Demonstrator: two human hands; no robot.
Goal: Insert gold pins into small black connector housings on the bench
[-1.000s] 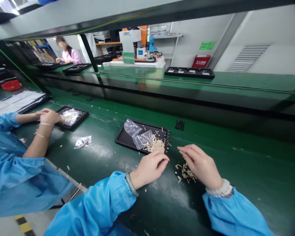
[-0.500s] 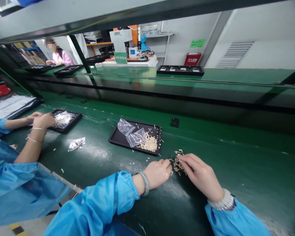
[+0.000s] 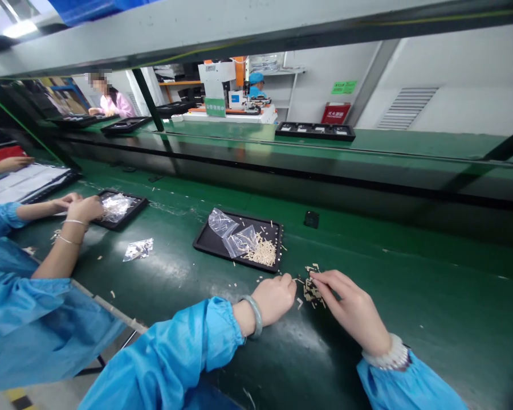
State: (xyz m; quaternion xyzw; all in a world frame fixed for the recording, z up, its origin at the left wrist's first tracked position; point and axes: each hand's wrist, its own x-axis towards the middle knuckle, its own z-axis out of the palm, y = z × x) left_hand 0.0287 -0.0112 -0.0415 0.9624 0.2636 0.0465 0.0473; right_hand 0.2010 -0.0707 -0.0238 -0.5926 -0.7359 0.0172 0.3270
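My left hand (image 3: 273,299) is closed in a pinch, with a small pale strip (image 3: 298,279) showing at its fingertips. Close by, my right hand (image 3: 353,304) has thumb and fingers drawn together over the edge of a small pile of beige and dark pieces (image 3: 312,291). Whatever lies between its fingertips is too small to make out. One L-shaped pale piece (image 3: 300,303) rests on the green table just beside the pile. Behind my left hand, a black tray (image 3: 214,246) holds clear plastic bags (image 3: 242,241) and a heap of beige strips (image 3: 263,252).
On the left, a co-worker's hands (image 3: 83,208) work at another black tray (image 3: 132,212). A small clear bag (image 3: 139,249) lies between the trays. A flat black piece (image 3: 312,219) sits farther back. The raised shelf (image 3: 239,134) runs behind.
The whole view has shifted slightly. My hands stay near the pile, and the left has drawn a little away from the L-shaped piece. Another person's hand has appeared at the far left.
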